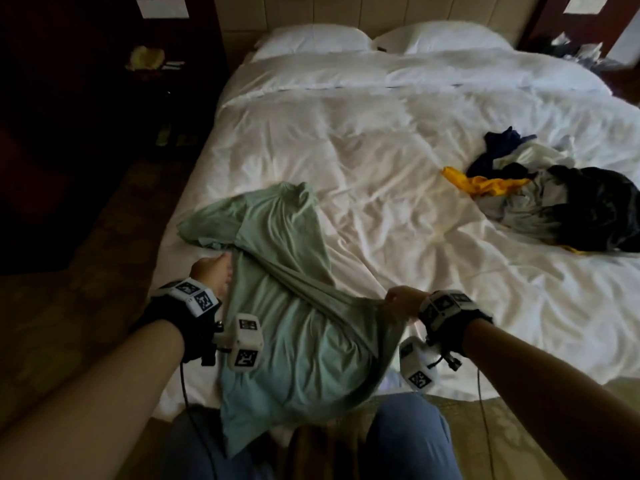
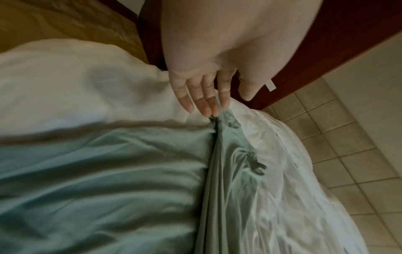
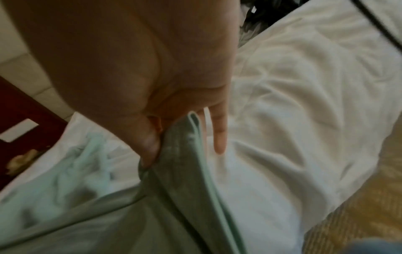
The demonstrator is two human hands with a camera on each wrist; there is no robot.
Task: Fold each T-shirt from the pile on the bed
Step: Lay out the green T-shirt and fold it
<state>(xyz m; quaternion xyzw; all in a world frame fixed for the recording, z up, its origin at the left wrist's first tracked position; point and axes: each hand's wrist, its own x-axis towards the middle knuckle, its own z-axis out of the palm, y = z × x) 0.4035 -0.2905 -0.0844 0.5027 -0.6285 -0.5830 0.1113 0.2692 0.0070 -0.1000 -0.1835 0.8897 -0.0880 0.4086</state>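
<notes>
The two forearms, each with a camera strapped at the wrist, lay closest below the head camera. The right hand (image 1: 401, 299) pinched a bunched edge of the green T-shirt (image 1: 287, 306) between thumb and curled fingers, with one finger sticking out straight, and held that edge raised off the bed (image 1: 398, 161). The left hand (image 1: 213, 271) lay with its fingers straight and together, their tips touching the shirt's left edge where the cloth gathered near a sleeve, gripping nothing. Pulled from one corner only, the shirt could twist further or drag toward the near edge of the mattress, where its hem already hung over; the flat left hand might not pin the cloth firmly enough to stop that, I judged. The shirt looked thin and limp, pale sage green, creased into long ridges running from the pinch diagonally up toward the collar end, one sleeve splayed to the left. It lay at the near left part of the bed, well apart from the pile of clothes (image 1: 554, 195) to the right, which was not yet folded.
</notes>
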